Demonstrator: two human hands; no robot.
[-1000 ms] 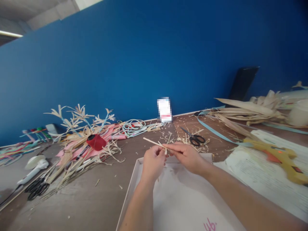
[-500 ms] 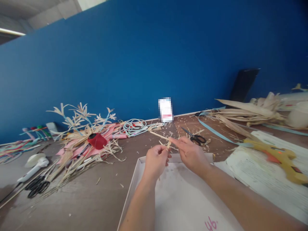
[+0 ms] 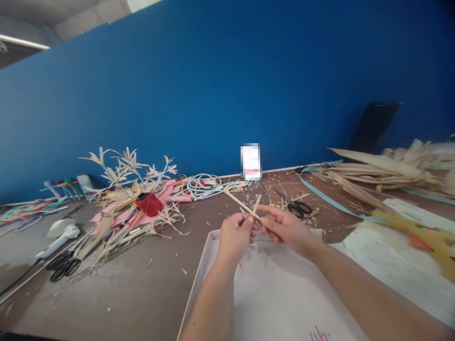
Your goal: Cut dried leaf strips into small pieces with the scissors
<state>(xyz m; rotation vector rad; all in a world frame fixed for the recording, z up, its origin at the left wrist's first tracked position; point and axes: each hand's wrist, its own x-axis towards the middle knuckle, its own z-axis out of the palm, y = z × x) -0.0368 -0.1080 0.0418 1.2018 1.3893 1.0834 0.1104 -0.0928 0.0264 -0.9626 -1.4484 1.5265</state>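
My left hand [image 3: 234, 237] is closed in a pinch on a thin, pale straw-coloured stem [image 3: 237, 200] over the far edge of a shallow white box [image 3: 284, 289]. The stem slants up to the left and has a small knob at its far tip. A short flat straw strip [image 3: 258, 202] stands up across it where the fingers meet. My right hand [image 3: 288, 228] pinches the stem's near end with thumb and fingers. The fingertips of both hands almost touch and partly hide the crossing of the strip and stem.
Black scissors [image 3: 299, 208] lie beyond my right hand among scattered straw bits. Left are a red thread spool [image 3: 150, 204], straw flowers [image 3: 126, 168], a white glue gun [image 3: 60, 241] and more scissors [image 3: 64, 265]. Dried husks [image 3: 384, 166] and a yellow tool [image 3: 412, 227] lie right.
My right hand has drawn back from an extended finger at the stem to a pinch on its near end. The short strip now stands up across the stem. The view has shifted slightly left.
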